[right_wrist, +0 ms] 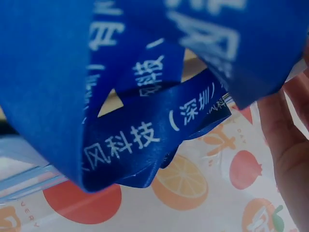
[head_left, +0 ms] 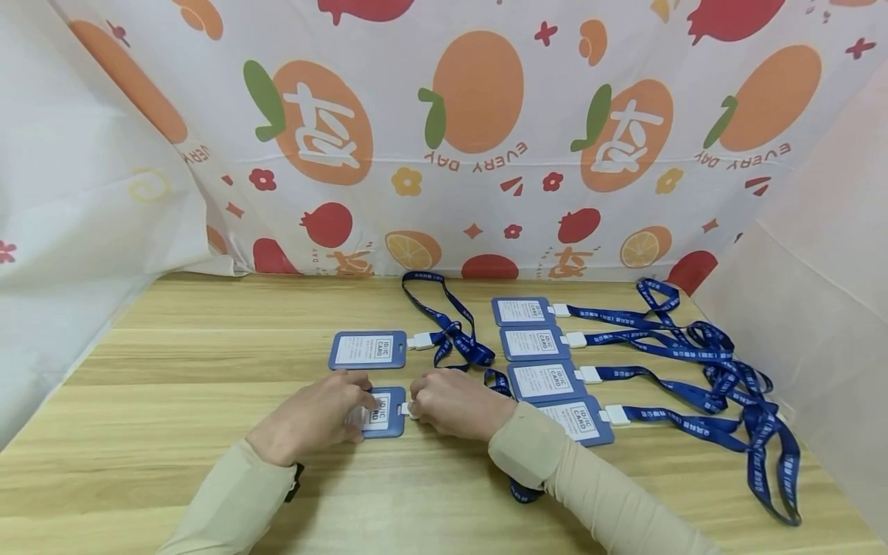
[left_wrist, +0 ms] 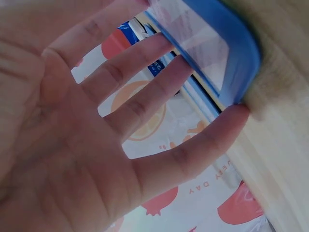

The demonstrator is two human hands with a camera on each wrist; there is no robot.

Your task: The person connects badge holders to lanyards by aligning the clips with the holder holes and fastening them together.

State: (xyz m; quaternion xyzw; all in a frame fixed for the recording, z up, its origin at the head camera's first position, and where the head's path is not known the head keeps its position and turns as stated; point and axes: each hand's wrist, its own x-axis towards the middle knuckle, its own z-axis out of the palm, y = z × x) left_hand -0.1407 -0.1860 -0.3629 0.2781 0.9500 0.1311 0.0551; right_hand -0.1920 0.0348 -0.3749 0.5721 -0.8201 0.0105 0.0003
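Four blue ID card holders (head_left: 545,381) are lying in a column on the right of the table (head_left: 173,401), their navy lanyards (head_left: 694,420) tangling toward its right edge. The right sleeve (head_left: 597,486) is crossing in front of the nearest one, hiding part of it. A further badge holder (head_left: 400,351) is lying just beyond the hands, its own lanyard (head_left: 444,316) looping toward the fruit-print curtain (head_left: 479,208).

The held card holder (head_left: 397,416) is lying between the two hands at the near middle. The left hand (head_left: 322,412) is gripping its left end by the edges, covering part of the printed card (head_left: 378,413) inside; the fingers are spreading apart in the left wrist view. The right hand (head_left: 454,401) is pinching the white clip (head_left: 408,410) with curled fingers. The other holders are also containing white cards marked ID/IC CARD.

The holders are showing rounded corners and clear windows; the lanyard ribbon (right_wrist: 140,135) beside the right hand is folding flat and smooth, bearing white lettering. Pale wood grain is running across the tabletop.
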